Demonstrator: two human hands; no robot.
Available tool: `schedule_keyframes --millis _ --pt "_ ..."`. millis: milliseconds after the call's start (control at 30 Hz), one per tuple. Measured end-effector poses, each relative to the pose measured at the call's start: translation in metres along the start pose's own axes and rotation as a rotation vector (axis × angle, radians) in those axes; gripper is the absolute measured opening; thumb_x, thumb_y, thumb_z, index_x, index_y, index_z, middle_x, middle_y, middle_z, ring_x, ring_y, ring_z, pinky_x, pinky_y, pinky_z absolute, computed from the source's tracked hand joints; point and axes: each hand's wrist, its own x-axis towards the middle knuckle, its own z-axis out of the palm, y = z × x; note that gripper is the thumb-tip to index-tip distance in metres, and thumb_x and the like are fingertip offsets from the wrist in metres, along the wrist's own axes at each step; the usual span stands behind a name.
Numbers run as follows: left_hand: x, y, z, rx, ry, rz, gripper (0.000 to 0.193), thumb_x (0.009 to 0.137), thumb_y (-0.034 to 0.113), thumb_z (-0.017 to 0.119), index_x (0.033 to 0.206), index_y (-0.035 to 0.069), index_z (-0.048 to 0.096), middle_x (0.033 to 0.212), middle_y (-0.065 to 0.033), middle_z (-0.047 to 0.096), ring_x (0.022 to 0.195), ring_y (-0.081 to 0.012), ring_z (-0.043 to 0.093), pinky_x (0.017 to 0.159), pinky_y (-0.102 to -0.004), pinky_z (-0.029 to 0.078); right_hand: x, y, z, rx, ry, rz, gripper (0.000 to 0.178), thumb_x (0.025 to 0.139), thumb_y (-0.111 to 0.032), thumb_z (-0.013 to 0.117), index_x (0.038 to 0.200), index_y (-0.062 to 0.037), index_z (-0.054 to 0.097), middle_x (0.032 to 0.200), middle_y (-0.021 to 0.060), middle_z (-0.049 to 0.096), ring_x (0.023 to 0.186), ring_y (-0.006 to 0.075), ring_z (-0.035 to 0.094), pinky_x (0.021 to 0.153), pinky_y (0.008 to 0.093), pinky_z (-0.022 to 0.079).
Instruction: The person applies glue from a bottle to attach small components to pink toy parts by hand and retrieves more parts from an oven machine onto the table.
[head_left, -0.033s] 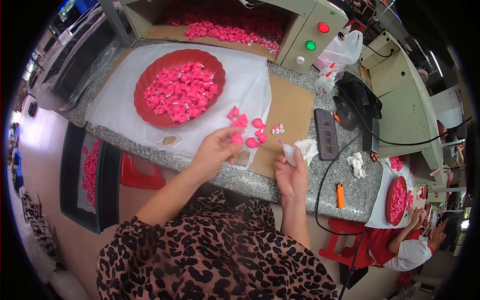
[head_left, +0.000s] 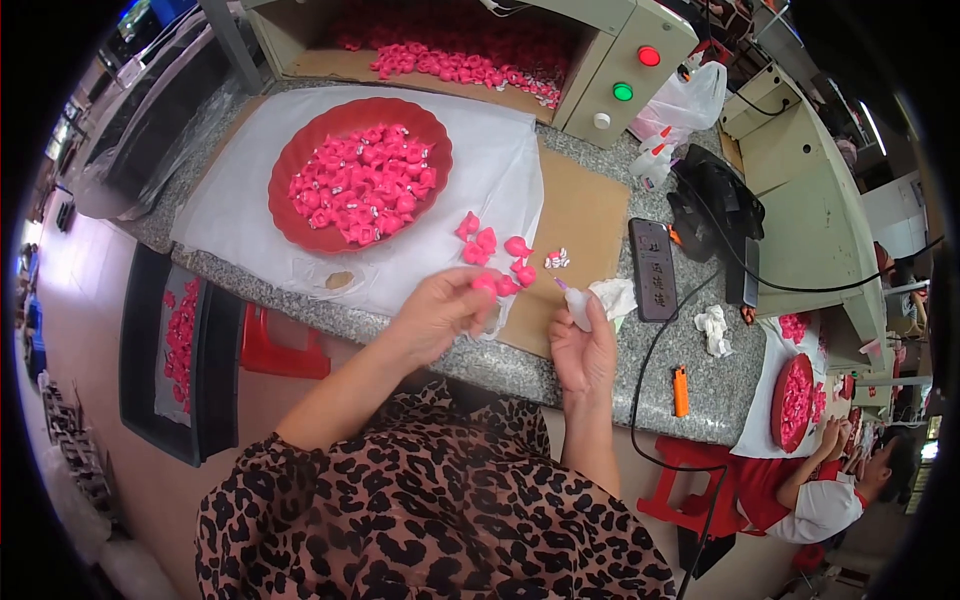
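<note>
My left hand (head_left: 440,315) is closed at the fingertips around a small pink moulded plastic piece (head_left: 484,283), close to the table's near edge. Just beyond my fingers lie several more loose pink pieces (head_left: 518,246) on white paper. My right hand (head_left: 583,350) grips a small white squeeze bottle (head_left: 578,304) with a purple nozzle, which points up and left. Between the hands, a few tiny white-and-dark parts (head_left: 556,258) rest on brown cardboard (head_left: 578,210). To the far left, a red scalloped bowl (head_left: 285,205) holds a heap of pink pieces.
A beige machine (head_left: 590,85) with red and green buttons stands behind, pink pieces inside. On the right are a phone (head_left: 652,270), crumpled tissue (head_left: 713,330), an orange lighter (head_left: 681,390) and a black cable. A black bin (head_left: 215,370) stands at left; a co-worker (head_left: 815,500) sits right.
My left hand has shifted slightly toward me, its fingers still around a pink piece. My right hand and the bottle have stayed nearly in place.
</note>
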Motion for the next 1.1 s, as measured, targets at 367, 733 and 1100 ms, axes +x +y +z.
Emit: schedule_keyframes --millis 367,733,1100 --pt "0.004 -0.014 0.027 0.338 -0.077 0.259 0.019 0.077 0.005 0.058 0.095 0.0 0.054 0.087 -0.0045 0.051 0.07 -0.0108 0.053 0.059 -0.0221 0.045 -0.011 -0.01 -0.013 0.038 -0.075 -0.084 0.019 0.08 -0.011 0.054 0.096 -0.002 0.047 0.082 0.0074 0.051 0.065 0.0138 0.045 0.051 0.0229 0.036" --pt "0.011 -0.033 0.025 0.385 0.041 0.381 0.018 0.071 0.0 0.062 0.089 0.0 0.057 0.093 -0.0065 0.047 0.072 -0.0098 0.054 0.061 -0.0204 0.046 -0.034 0.006 -0.004 -0.519 -0.031 -0.424 0.023 0.084 -0.019 0.051 0.098 -0.0012 0.045 0.085 0.0105 0.053 0.062 0.0162 0.051 0.053 0.0258 0.042" --pt "0.011 -0.034 0.025 0.449 0.036 0.434 0.017 0.072 0.001 0.062 0.089 0.001 0.057 0.093 -0.0062 0.048 0.075 -0.0099 0.055 0.064 -0.0204 0.048 -0.04 0.016 -0.003 -0.983 -0.162 -0.846 0.019 0.082 -0.01 0.05 0.094 0.0021 0.042 0.088 0.013 0.046 0.062 0.0176 0.052 0.054 0.0249 0.045"
